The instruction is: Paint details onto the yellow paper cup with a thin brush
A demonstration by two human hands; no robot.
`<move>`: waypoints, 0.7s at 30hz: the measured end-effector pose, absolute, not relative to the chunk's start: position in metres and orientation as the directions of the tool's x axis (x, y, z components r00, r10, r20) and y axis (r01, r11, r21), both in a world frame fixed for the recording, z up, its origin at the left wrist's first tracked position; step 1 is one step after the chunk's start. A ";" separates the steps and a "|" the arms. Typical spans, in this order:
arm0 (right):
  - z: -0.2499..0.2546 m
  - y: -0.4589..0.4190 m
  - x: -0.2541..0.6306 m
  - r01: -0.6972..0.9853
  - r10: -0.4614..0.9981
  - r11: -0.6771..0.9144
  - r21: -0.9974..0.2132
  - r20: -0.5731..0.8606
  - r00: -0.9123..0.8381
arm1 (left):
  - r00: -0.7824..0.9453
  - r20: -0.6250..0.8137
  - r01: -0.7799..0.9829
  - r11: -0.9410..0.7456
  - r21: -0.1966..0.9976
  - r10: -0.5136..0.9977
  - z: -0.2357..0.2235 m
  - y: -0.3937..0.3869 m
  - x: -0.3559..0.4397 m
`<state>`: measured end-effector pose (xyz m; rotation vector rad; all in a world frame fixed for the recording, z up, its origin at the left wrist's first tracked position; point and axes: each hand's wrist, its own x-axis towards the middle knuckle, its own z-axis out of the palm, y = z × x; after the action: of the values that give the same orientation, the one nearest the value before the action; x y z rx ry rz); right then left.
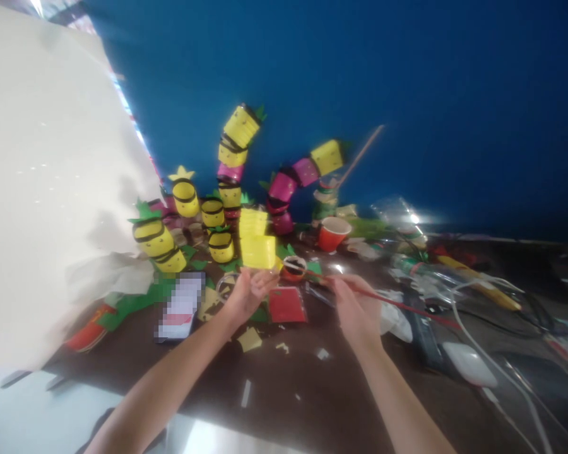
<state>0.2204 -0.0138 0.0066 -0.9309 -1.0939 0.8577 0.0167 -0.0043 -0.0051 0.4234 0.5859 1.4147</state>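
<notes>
My left hand (247,291) is closed round the base of a yellow paper cup (257,239), holding it up over the dark table (312,384). My right hand (355,304) pinches a thin red-handled brush (407,307) whose tip points left toward a small round pot with dark paint (294,267). The brush handle runs out to the right behind the hand. Both forearms reach in from the bottom of the view.
Stacks of yellow and pink cups with black bands and green leaves (231,183) crowd the back. A red paper cup (332,233), a red card (286,304), a pixelated phone (180,307), white cables (473,340) and paper scraps lie about. A large white sheet (42,189) fills the left.
</notes>
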 end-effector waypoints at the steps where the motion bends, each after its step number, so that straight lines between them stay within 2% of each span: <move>1: 0.008 -0.014 0.221 -0.136 0.910 0.367 -0.920 0.325 0.258 | 0.047 -0.140 -0.793 0.122 0.597 0.989 -0.005 -0.004 0.017; 5: 0.016 -0.018 0.219 -0.276 0.923 0.372 -0.886 0.323 0.207 | 0.041 -0.186 -0.799 0.144 0.583 0.982 -0.003 -0.004 0.019; 9: 0.014 -0.021 0.215 -0.263 0.937 0.344 -0.901 0.309 0.164 | 0.035 -0.270 -0.796 0.190 0.574 0.962 -0.002 -0.002 0.021; 16: 0.003 -0.015 0.221 -0.169 0.923 0.339 -0.925 0.293 0.250 | 0.094 -0.168 -0.808 0.174 0.563 0.981 -0.007 -0.003 0.017; 21: 0.017 -0.019 0.219 -0.293 0.926 0.366 -0.883 0.316 0.206 | 0.112 -0.156 -0.799 0.182 0.573 0.981 -0.011 -0.004 0.016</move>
<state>0.2187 -0.0188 0.0167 -0.7839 -1.0076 0.9833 0.0157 -0.0035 -0.0109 0.3908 0.5683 1.3558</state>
